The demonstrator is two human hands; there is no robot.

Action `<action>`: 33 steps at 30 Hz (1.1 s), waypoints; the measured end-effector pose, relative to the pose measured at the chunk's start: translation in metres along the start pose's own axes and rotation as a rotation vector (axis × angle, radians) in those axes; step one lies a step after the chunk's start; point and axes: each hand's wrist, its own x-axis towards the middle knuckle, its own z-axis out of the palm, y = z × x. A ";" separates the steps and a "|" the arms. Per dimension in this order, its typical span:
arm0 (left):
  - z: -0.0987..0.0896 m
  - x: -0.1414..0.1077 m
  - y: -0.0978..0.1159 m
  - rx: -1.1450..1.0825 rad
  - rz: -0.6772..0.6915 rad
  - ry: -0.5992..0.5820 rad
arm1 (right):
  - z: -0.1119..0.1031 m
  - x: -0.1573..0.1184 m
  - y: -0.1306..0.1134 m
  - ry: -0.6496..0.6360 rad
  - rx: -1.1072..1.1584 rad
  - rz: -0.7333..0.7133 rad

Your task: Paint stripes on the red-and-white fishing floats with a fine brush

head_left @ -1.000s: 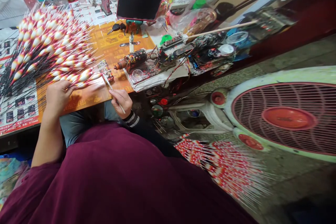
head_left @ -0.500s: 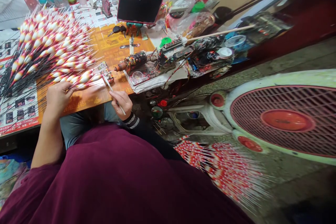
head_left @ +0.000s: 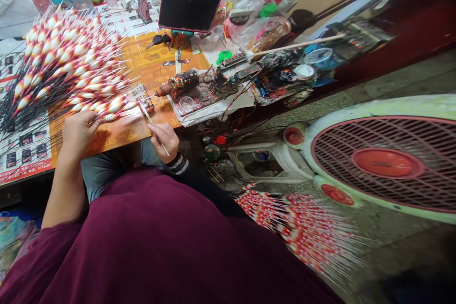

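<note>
My left hand (head_left: 79,134) is closed at the table's front edge, pinching the thin end of a fishing float (head_left: 111,117) with a white body and red-yellow ends. To the right, my right hand (head_left: 165,140) grips a slim pale paintbrush (head_left: 145,111), its far end close to the floats' tips. A small paint-spattered motor (head_left: 183,82) with a brown chuck lies just beyond the brush; I cannot tell whether the held float's tip sits in the chuck. Behind my left hand is a big heap of similar floats (head_left: 73,59) with black stems.
A phone (head_left: 189,12) stands on a holder behind the motor, with keys (head_left: 159,40) beside it. Bottles, wires and a green lid (head_left: 224,56) crowd the back. At right are a fan (head_left: 384,161) and more red-white floats (head_left: 313,228) low down.
Both hands keep nearly the same place and grip. The view has shifted very slightly.
</note>
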 end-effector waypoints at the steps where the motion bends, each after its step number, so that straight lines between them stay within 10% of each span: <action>1: 0.000 0.000 0.001 -0.001 -0.002 -0.002 | 0.000 0.001 -0.001 0.005 -0.002 -0.004; 19: -0.005 0.006 0.021 0.102 0.050 -0.047 | -0.005 0.002 -0.003 0.098 0.080 -0.032; 33: -0.038 -0.043 -0.007 0.289 -0.102 0.058 | -0.012 -0.003 -0.001 0.076 0.052 -0.039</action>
